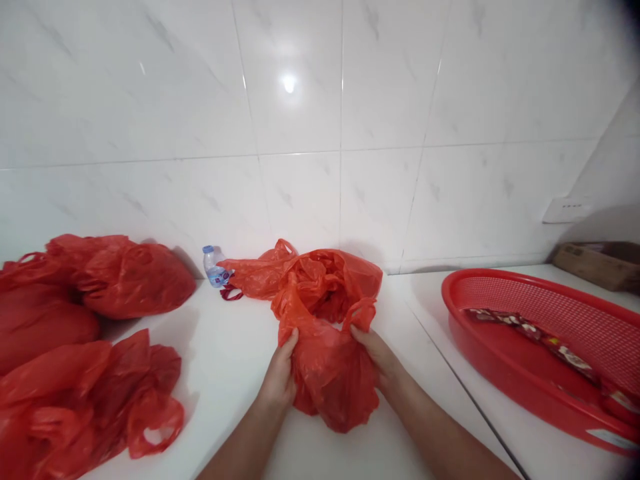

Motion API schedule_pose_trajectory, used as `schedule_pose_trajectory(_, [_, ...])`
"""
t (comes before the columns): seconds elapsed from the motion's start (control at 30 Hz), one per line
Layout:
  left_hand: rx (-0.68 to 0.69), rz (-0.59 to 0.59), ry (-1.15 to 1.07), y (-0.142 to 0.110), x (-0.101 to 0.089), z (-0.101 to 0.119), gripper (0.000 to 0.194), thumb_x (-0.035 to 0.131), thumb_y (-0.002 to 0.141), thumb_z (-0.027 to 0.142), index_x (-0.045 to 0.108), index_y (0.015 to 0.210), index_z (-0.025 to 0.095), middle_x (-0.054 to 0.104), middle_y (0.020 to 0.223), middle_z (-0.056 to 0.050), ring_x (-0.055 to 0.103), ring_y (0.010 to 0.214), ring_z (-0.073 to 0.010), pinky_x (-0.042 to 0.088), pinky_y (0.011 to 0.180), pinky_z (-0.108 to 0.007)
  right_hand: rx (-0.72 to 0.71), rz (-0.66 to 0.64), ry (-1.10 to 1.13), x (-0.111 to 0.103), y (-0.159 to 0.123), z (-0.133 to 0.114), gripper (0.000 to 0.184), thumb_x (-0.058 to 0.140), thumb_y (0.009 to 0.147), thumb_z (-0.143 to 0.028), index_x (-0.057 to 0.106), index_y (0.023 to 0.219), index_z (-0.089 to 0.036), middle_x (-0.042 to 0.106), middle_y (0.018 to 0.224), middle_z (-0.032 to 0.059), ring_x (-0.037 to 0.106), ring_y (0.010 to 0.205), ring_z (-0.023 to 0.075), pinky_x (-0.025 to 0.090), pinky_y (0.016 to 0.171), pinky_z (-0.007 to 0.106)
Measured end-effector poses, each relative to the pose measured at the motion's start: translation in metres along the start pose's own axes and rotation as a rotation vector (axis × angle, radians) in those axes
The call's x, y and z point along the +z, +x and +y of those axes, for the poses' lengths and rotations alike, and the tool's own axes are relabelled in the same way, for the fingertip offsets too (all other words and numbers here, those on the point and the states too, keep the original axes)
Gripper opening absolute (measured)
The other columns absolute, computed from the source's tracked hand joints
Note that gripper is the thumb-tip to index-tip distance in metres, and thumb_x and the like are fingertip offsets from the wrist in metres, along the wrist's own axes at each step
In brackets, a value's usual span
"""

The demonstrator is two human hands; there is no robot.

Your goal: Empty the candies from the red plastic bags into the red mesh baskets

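A red plastic bag (335, 380) is held up between my two hands over the white table. My left hand (283, 373) grips its left side, thumb on top. On the opposite side my right hand (375, 353) pinches the bag just below a handle loop. The fingers of both hands are partly hidden by the plastic. Right behind it, another crumpled red plastic bag (325, 267) lies against the wall, overlapping the held one in view. What the held bag contains, if anything, cannot be made out.
Several red plastic bags (140, 277) are heaped at the left. A small bottle with a blue cap (214, 267) stands near the wall. At the right sits a red plastic basket (500, 367) holding small wrapped packets (540, 337). Behind it is a cardboard box (595, 263).
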State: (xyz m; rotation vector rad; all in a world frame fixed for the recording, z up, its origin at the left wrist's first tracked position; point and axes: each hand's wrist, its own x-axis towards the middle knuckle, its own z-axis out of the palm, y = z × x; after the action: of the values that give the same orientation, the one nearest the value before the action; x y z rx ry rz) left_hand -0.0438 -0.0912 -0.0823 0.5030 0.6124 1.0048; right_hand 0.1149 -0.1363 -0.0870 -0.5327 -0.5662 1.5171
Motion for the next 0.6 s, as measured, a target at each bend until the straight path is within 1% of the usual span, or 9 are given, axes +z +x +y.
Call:
schedule_pose_trajectory(0.1, [-0.043,-0.012,-0.060,0.005,-0.003,-0.005,0.035,0.065,0.077,0.027,0.060,0.110,0.015,0.069,0.108,-0.014,0.064,0.103,-0.0283,0.052,0.092,-0.039,-0.007,0.048,0.053,-0.002,0.002,0.000,0.027,0.073,0.071,-0.029,0.060,0.093,-0.020,0.068,0.079,-0.0010,0.064,0.073,0.0150,0.048,0.078,0.031])
schedule_pose_trajectory(0.2, [-0.062,-0.083,-0.048,0.010,-0.005,-0.008,0.039,0.062,0.079,0.032,0.058,0.115,0.016,0.068,0.110,-0.013,0.062,0.107,-0.0278,0.049,0.096,-0.040,-0.029,0.065,0.035,-0.002,0.004,-0.007,0.028,0.073,0.069,-0.026,0.061,0.094,-0.020,0.070,0.089,0.0023,0.065,0.084,0.0187,0.048,0.083,0.035])
schedule_pose_trajectory(0.27, [-0.074,-0.133,-0.027,0.013,-0.005,-0.008,0.041,0.058,0.080,0.037,0.058,0.116,0.018,0.068,0.109,-0.013,0.061,0.109,-0.0277,0.048,0.097,-0.042,-0.037,0.078,0.046,-0.004,0.005,-0.014,0.025,0.071,0.067,-0.021,0.061,0.091,-0.020,0.070,0.095,0.0034,0.064,0.092,0.0201,0.047,0.086,0.037])
schedule_pose_trajectory(0.33, [-0.088,-0.167,-0.017,0.014,-0.004,-0.007,0.039,0.056,0.081,0.040,0.060,0.113,0.018,0.069,0.106,-0.013,0.062,0.107,-0.0275,0.048,0.096,-0.042,-0.038,0.072,0.092,-0.009,0.008,-0.020,0.017,0.068,0.067,-0.017,0.061,0.082,-0.020,0.069,0.090,0.0017,0.063,0.094,0.0191,0.047,0.086,0.035])
schedule_pose_trajectory(0.37, [-0.087,-0.166,-0.019,0.015,-0.004,-0.006,0.036,0.056,0.081,0.039,0.062,0.109,0.018,0.070,0.102,-0.012,0.063,0.103,-0.0268,0.049,0.095,-0.041,-0.026,0.049,0.112,-0.011,0.010,-0.021,0.012,0.066,0.067,-0.016,0.059,0.076,-0.020,0.068,0.081,0.0002,0.064,0.090,0.0179,0.047,0.084,0.033])
schedule_pose_trajectory(0.43, [-0.068,-0.103,-0.023,0.015,-0.004,-0.006,0.021,0.055,0.081,0.033,0.064,0.092,0.018,0.071,0.088,-0.009,0.067,0.090,-0.0231,0.052,0.087,-0.036,-0.009,-0.018,0.124,-0.013,0.012,-0.021,0.008,0.062,0.070,-0.018,0.055,0.068,-0.020,0.059,0.062,-0.0043,0.061,0.069,0.0128,0.048,0.073,0.027])
schedule_pose_trajectory(0.5, [-0.037,-0.001,-0.006,0.017,-0.004,-0.008,0.011,0.054,0.081,0.025,0.059,0.074,0.018,0.067,0.069,-0.004,0.067,0.073,-0.0183,0.054,0.077,-0.031,-0.019,-0.071,0.052,-0.011,0.012,-0.016,0.006,0.061,0.073,-0.022,0.055,0.072,-0.021,0.046,0.053,-0.0085,0.046,0.046,0.0067,0.043,0.057,0.021])
schedule_pose_trajectory(0.53, [-0.025,0.039,0.011,0.018,-0.004,-0.009,0.013,0.053,0.080,0.023,0.056,0.068,0.018,0.064,0.062,-0.002,0.066,0.066,-0.0164,0.054,0.072,-0.028,-0.024,-0.090,-0.013,-0.009,0.012,-0.013,0.007,0.061,0.075,-0.026,0.057,0.077,-0.021,0.044,0.052,-0.0094,0.037,0.041,0.0048,0.040,0.052,0.020])
schedule_pose_trajectory(0.6, [-0.017,0.075,0.055,0.022,-0.005,-0.013,0.017,0.053,0.080,0.021,0.051,0.063,0.018,0.057,0.054,0.000,0.063,0.059,-0.0145,0.053,0.063,-0.026,-0.020,-0.128,-0.136,-0.002,0.009,-0.007,0.023,0.060,0.078,-0.042,0.060,0.087,-0.020,0.044,0.054,-0.0088,0.028,0.039,0.0037,0.035,0.047,0.019])
